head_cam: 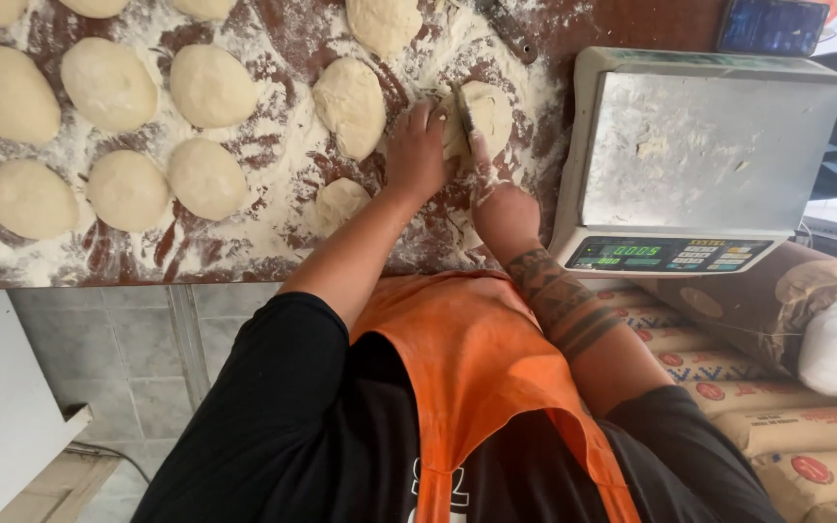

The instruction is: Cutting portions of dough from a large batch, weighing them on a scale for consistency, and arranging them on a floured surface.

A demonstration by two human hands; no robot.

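Observation:
A lump of pale dough lies on the floured reddish table. My left hand presses down on its left side, fingers closed over the dough. My right hand holds a thin scraper blade that stands edge-down in the lump. Two rough dough pieces lie just left of my hands, a larger dough piece and a small dough piece.
Several smooth dough balls fill the table's left half. A metal digital scale stands at the right. Stacked flour sacks lie below the scale. A dark phone rests at the top right.

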